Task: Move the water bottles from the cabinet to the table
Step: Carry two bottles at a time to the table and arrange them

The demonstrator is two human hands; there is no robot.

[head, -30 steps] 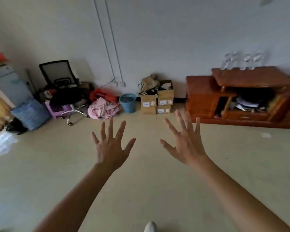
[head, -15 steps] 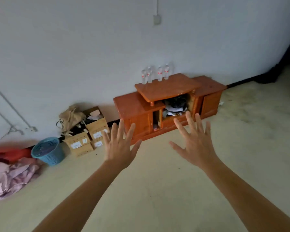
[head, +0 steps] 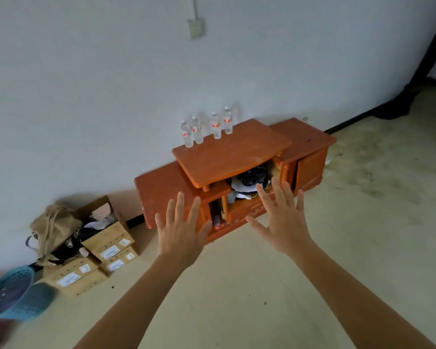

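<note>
Hands raised before the camera, backs toward the viewer: left hand (head: 180,233) and right hand (head: 282,222) are both spread flat with straight, parted fingers, holding nothing and touching nothing. Beyond them the orange wooden cabinet (head: 237,157) stands low against the white wall (head: 86,96). The fingertips overlap its front in the view, yet the hands are well short of it.

Four water bottles (head: 215,125) stand at the rear edge of the cabinet's raised centre top, close to the wall. Each is upright, with its long axis vertical, its cap pointing up and a red label on its side. They form a row along the wall, two almost touching at the left and two slightly apart at the right. The row lies above and beyond both hands, well apart from them, nearer in line to the left hand.

On the floor (head: 363,222) left of the cabinet are stacked cardboard boxes (head: 106,244), a tan bag (head: 53,227) and a blue basket (head: 10,293).
</note>
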